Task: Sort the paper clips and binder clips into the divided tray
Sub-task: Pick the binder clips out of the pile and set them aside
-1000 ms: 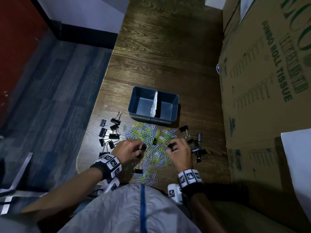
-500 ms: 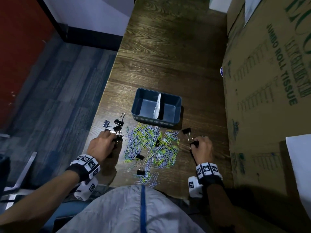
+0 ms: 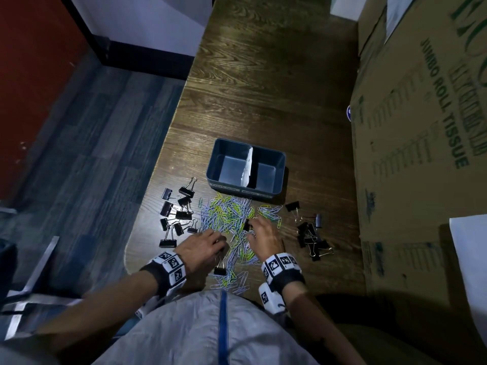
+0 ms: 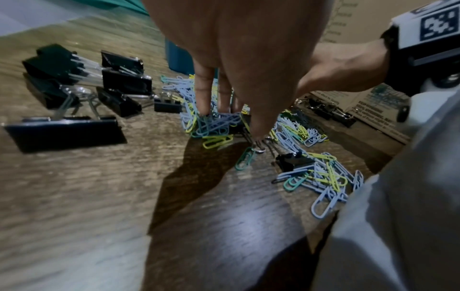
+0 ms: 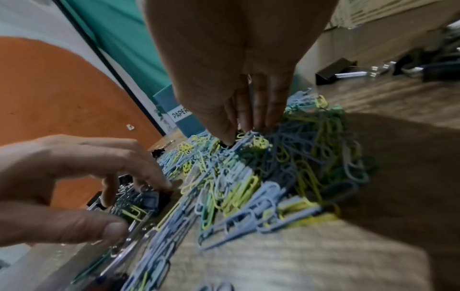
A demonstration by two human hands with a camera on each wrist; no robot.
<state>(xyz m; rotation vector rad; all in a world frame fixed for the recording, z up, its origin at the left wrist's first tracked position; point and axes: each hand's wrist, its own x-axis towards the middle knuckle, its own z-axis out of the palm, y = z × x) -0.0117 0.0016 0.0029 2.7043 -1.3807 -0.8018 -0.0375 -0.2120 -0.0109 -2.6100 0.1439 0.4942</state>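
Observation:
A blue tray (image 3: 212,164) with a white divider (image 3: 247,167) stands empty beyond a heap of coloured paper clips (image 3: 229,214). Black binder clips lie in a left group (image 3: 175,219) and a right group (image 3: 309,237). My left hand (image 3: 221,242) reaches into the near side of the heap, and its fingers and thumb pinch a half-buried binder clip (image 4: 237,126). My right hand (image 3: 253,225) is at the middle of the heap, thumb and fingers closing on another binder clip (image 3: 247,224) (image 5: 227,145). One more binder clip (image 3: 220,270) lies below the left hand.
A large cardboard box (image 3: 421,154) runs along the right side of the wooden table (image 3: 263,88). The table's rounded left edge drops to the floor (image 3: 92,154) just past the left group of binder clips. White paper (image 3: 471,259) lies on the box at right.
Half a second ago each hand was out at its own side group of binder clips. Both have come back to the middle and now pinch binder clips in the paper clip heap.

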